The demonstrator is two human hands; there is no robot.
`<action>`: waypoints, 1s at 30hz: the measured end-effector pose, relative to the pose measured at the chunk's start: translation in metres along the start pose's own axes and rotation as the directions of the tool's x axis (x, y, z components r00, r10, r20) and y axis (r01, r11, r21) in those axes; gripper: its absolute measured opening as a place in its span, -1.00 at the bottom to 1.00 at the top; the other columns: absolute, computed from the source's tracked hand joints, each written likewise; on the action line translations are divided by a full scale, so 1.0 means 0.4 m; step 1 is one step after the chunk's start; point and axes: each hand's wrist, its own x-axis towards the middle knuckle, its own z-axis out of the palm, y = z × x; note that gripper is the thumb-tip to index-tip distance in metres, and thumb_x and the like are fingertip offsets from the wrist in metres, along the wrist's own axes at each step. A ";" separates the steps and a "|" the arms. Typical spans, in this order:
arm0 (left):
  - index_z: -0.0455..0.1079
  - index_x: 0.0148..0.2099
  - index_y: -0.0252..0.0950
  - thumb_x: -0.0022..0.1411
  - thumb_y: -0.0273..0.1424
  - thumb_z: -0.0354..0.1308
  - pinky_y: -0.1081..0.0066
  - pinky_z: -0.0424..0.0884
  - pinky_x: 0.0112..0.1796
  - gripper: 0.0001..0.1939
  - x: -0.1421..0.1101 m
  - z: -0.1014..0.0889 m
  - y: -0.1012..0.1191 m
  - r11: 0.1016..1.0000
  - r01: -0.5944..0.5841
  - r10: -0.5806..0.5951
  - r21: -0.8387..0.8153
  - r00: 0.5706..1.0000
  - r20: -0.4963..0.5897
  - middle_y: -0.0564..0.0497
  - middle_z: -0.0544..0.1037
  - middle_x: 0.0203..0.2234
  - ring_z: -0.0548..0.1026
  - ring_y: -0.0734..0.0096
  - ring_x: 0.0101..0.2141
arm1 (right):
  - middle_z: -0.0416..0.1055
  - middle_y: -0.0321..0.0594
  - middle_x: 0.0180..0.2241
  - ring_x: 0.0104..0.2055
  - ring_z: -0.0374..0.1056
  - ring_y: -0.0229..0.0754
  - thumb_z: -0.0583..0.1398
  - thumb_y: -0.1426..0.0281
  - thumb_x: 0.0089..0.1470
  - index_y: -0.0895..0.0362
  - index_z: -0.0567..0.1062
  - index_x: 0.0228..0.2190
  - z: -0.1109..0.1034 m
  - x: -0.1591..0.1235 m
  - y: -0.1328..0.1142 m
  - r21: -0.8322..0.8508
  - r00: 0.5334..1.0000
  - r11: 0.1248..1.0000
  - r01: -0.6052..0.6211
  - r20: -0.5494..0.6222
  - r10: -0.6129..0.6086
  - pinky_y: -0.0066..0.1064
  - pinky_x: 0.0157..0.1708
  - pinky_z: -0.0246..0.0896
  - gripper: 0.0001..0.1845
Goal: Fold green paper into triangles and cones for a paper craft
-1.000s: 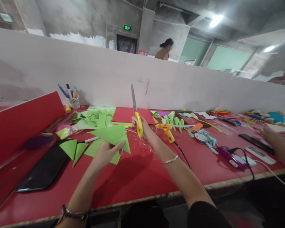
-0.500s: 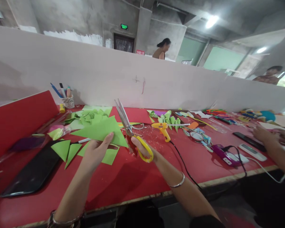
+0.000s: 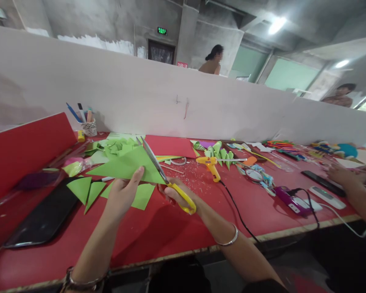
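Observation:
Between thumb and fingers, my left hand [image 3: 125, 193] pinches a folded green paper triangle [image 3: 125, 165] above the table. My right hand [image 3: 179, 195] grips yellow-handled scissors [image 3: 183, 197], whose blades lie along the right edge of that paper and point up and to the left. Other green paper pieces [image 3: 143, 197] rest on the table under my left hand. Two cut green pieces [image 3: 80, 189] lie to its left, partly over a black flat object [image 3: 42, 215]. Behind my hands sits a heap of green paper scraps [image 3: 118, 147].
A yellow glue gun [image 3: 212, 167] with a black cord lies right of the scissors, near green paper cones [image 3: 224, 154]. Farther right are a purple power strip [image 3: 293, 201] and a co-worker's hands [image 3: 341, 173]. A pen cup [image 3: 89, 127] stands at the back left, before a white partition [image 3: 134, 97].
The scissors' blades have tilted left and come down onto the paper's right edge. My right hand has closed the handles somewhat. My left hand still holds the paper in nearly the same place.

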 end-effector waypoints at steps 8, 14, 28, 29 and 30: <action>0.51 -0.38 -0.26 0.06 -0.04 -0.03 0.30 0.23 -0.01 -0.56 -0.002 -0.013 0.022 0.942 -0.152 0.096 0.299 0.976 0.193 0.02 0.55 -0.24 0.43 0.18 -0.14 | 0.07 -0.42 -0.63 -0.62 0.00 -0.40 0.00 0.13 0.01 0.14 0.23 -0.53 0.001 -0.010 -0.014 -0.017 0.994 1.000 -0.004 -0.108 0.002 -0.52 -0.61 -0.05 -0.67; 0.44 -0.61 -0.20 0.12 -0.10 -0.08 0.41 0.26 -0.08 -0.55 -0.016 -0.014 0.051 0.891 -0.234 0.128 0.390 0.952 0.277 0.07 0.57 -0.44 0.45 0.28 -0.26 | 0.13 -0.38 -0.63 -0.60 0.04 -0.35 0.03 0.16 0.01 0.12 0.24 -0.51 0.006 -0.017 -0.029 -0.029 0.977 0.994 -0.101 -0.192 0.094 -0.48 -0.59 0.00 -0.72; 0.41 -0.64 -0.20 0.11 -0.04 -0.12 0.50 0.27 -0.18 -0.50 -0.011 -0.018 0.049 0.865 -0.222 0.094 0.449 0.953 0.289 0.09 0.55 -0.47 0.43 0.29 -0.29 | 0.02 -0.40 -0.66 -0.62 -0.04 -0.37 0.07 0.05 -0.07 0.12 0.25 -0.52 0.010 -0.005 -0.005 0.104 0.982 0.991 -0.079 -0.164 0.096 -0.51 -0.66 -0.09 -0.64; 0.41 -0.64 -0.20 0.11 -0.03 -0.13 0.50 0.27 -0.19 -0.49 -0.011 -0.019 0.050 0.863 -0.220 0.087 0.454 0.952 0.295 0.08 0.55 -0.48 0.43 0.29 -0.29 | 0.04 -0.39 -0.66 -0.62 -0.03 -0.37 0.07 0.04 -0.07 0.12 0.25 -0.53 0.010 -0.004 -0.005 0.108 0.982 0.991 -0.073 -0.166 0.091 -0.51 -0.66 -0.08 -0.63; 0.41 -0.64 -0.20 0.10 -0.02 -0.13 0.49 0.28 -0.20 -0.49 -0.011 -0.018 0.050 0.861 -0.215 0.078 0.461 0.951 0.298 0.08 0.55 -0.48 0.43 0.28 -0.29 | 0.05 -0.39 -0.66 -0.62 -0.02 -0.36 0.07 0.03 -0.07 0.11 0.24 -0.53 0.010 -0.003 -0.004 0.108 0.983 0.992 -0.067 -0.164 0.084 -0.51 -0.67 -0.08 -0.61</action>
